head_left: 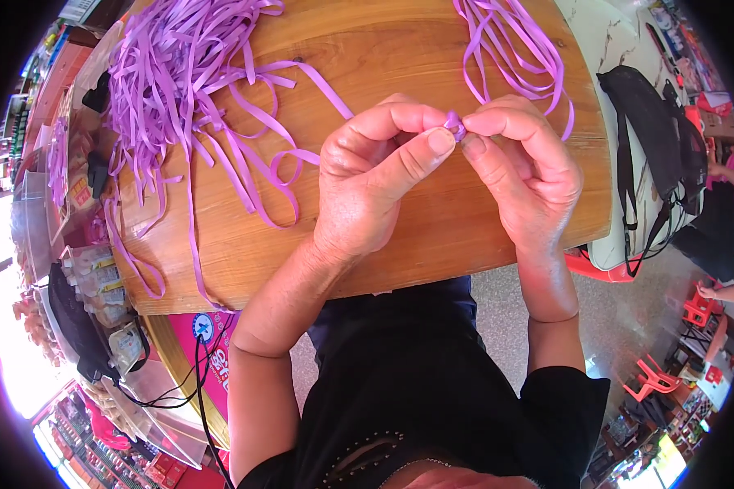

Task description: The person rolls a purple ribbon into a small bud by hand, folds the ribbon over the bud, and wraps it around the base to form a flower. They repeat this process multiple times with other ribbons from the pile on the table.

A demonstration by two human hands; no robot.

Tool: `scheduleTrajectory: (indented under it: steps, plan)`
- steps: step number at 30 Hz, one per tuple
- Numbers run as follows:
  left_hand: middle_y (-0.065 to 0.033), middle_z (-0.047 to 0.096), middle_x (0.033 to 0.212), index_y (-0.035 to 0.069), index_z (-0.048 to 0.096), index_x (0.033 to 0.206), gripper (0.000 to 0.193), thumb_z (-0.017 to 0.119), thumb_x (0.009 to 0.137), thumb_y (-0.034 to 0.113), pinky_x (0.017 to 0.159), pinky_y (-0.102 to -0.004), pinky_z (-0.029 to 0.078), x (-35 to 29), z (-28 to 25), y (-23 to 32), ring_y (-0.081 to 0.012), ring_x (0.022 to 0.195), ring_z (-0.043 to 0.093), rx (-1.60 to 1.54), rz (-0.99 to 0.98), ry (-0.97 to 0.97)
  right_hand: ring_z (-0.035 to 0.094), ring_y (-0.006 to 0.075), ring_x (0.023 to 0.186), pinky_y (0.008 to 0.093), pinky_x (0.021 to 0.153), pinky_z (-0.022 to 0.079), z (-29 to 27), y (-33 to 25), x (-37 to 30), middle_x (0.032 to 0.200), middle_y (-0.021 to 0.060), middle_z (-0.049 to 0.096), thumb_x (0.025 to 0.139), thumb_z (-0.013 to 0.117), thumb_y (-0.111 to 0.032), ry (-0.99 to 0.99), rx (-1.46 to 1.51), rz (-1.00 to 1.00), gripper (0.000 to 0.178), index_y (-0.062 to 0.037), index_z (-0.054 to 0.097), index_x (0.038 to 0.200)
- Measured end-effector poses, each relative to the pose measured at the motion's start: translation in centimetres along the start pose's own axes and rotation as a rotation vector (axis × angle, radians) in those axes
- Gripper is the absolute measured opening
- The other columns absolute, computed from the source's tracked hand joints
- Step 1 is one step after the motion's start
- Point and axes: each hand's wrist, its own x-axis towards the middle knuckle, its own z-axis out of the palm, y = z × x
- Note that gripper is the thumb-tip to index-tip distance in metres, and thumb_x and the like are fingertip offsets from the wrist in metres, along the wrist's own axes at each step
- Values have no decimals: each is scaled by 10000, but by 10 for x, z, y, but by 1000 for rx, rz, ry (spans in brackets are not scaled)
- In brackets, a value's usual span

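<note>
Over the wooden table [432, 236], both my hands meet at a small bunched knot of purple ribbon [455, 126]. My left hand [375, 163] pinches it between thumb and forefinger from the left. From the right, my right hand [530, 163] pinches the same knot with thumb and fingertip. A strand of the ribbon [326, 90] runs behind my left hand. At the far left of the table lies a large tangled heap of purple ribbons [179, 81]. Looped purple ribbons [530, 49] lie at the far right, beyond my right hand.
A black bag [652, 130] with straps rests on a pale marbled surface to the right. Clear plastic packs [98, 281] and a black pouch [73, 326] sit left of the table. Black cables [200, 383] hang at the lower left. A red stool [652, 379] stands on the floor.
</note>
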Motion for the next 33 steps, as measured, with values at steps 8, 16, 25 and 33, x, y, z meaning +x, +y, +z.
scheduleTrajectory:
  steps: [8,16,25,33]
  plan:
    - [-24,587,875,-3,646,939,115,614,848,-65,757,-209,443,-1,1,-1,-82,841,548,224,93,-8,548,149,790,238,686,441,-6,-4,2,858,81,590,763,625,129,-62,-166,-38,182,29,617,915]
    - [-18,596,884,-5,634,952,109,617,850,-39,739,-208,441,-2,7,-4,-84,814,552,332,23,4,544,159,637,249,579,441,-6,5,1,722,49,586,681,661,82,34,-309,-180,161,-28,578,764]
    - [14,596,841,26,629,979,107,616,874,21,643,-200,384,-3,9,-5,-53,710,474,39,-177,69,544,91,715,218,648,447,-3,2,-5,794,39,588,789,633,74,62,-33,152,111,-2,577,846]
    - [30,593,862,20,619,991,116,627,879,47,577,-162,350,-4,4,-6,-12,686,445,-66,-147,68,576,125,761,232,688,464,0,5,-3,856,63,608,785,658,74,43,-40,43,158,8,604,918]
